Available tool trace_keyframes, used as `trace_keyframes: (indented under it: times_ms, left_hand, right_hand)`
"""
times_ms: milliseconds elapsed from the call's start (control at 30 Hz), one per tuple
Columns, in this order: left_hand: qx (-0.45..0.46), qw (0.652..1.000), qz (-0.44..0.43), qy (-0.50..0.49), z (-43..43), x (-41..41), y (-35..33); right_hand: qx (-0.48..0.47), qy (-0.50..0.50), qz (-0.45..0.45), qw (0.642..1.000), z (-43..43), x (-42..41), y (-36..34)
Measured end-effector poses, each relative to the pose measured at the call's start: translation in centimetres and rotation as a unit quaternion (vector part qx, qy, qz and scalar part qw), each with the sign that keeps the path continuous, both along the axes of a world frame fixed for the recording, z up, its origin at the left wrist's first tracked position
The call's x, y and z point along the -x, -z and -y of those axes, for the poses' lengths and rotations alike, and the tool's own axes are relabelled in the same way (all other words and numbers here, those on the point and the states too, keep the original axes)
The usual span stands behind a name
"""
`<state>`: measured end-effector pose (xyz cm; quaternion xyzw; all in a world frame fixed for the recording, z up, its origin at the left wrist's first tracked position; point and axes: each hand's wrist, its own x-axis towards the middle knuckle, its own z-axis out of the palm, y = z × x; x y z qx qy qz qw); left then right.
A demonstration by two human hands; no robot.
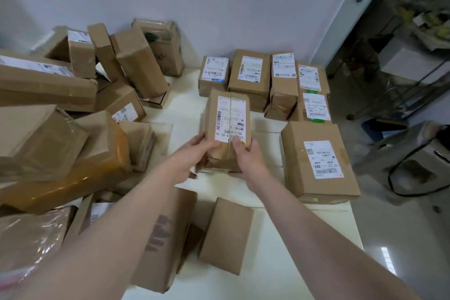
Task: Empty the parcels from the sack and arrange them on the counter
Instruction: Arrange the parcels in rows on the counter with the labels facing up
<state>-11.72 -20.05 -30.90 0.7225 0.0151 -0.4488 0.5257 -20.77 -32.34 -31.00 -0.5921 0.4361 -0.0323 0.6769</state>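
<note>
Both hands, left [192, 161] and right [246, 157], grip a taped brown cardboard parcel with a white label [227, 129] at frame centre, above the pale table [272, 263].

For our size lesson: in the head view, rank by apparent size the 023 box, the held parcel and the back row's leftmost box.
023 box
held parcel
leftmost back-row box
The last lies farthest from the camera, so its real size is unsure.

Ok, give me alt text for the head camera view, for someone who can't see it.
A person's left hand and right hand grip a labelled brown parcel at a white counter. Tidy rows of labelled parcels sit beyond and right; a jumbled heap of boxes fills the left.
</note>
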Motion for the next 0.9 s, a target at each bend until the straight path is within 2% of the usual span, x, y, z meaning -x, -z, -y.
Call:
trace_keyframes:
  times_ms: [100,167,300,367,433,500,567,633,700,767,900]
  left_hand:
    - [0.064,0.995,-0.074,0.009,2.0,0.9,1.1]
    - [0.094,0.992,-0.087,-0.009,4.4,1.5,1.7]
    - [0.105,0.993,-0.05,-0.01,9.1,2.4,1.7]
    - [0.105,0.994,-0.037,-0.014,10.6,2.5,1.9]
    - [0.108,0.994,-0.036,-0.008,11.1,2.7,2.1]
    - [0.09,0.996,-0.017,0.025,10.7,2.8,2.2]
    - [0.028,0.998,0.028,0.047,9.4,2.6,2.2]
    - [-0.036,0.997,0.063,0.041,7.6,2.3,2.3]
    - [-0.082,0.992,0.08,0.052,5.6,2.5,2.3]
    - [-0.118,0.987,0.068,0.082,3.9,3.5,2.1]
    - [-0.156,0.98,-0.008,0.125,1.8,6.8,1.9]
  right_hand:
    - [0.233,-0.016,-0.098,0.967,1.4,0.0,0.7]
    - [0.292,0.006,-0.158,0.943,2.0,0.4,1.6]
    - [0.439,0.026,-0.185,0.879,4.0,0.9,2.1]
    - [0.488,0.006,-0.188,0.852,4.8,1.2,2.4]
    - [0.506,-0.008,-0.188,0.842,5.1,1.5,2.9]
    - [0.528,0.013,-0.168,0.832,4.9,2.1,3.2]
    - [0.559,0.065,-0.143,0.814,4.3,2.8,3.2]
    - [0.559,0.111,-0.109,0.814,3.3,3.4,2.9]
    - [0.475,0.127,-0.113,0.863,2.3,3.5,2.4]
    - [0.387,0.084,-0.165,0.903,1.4,3.5,2.2]
    - [0.3,-0.06,-0.277,0.911,-0.4,5.2,2.8]
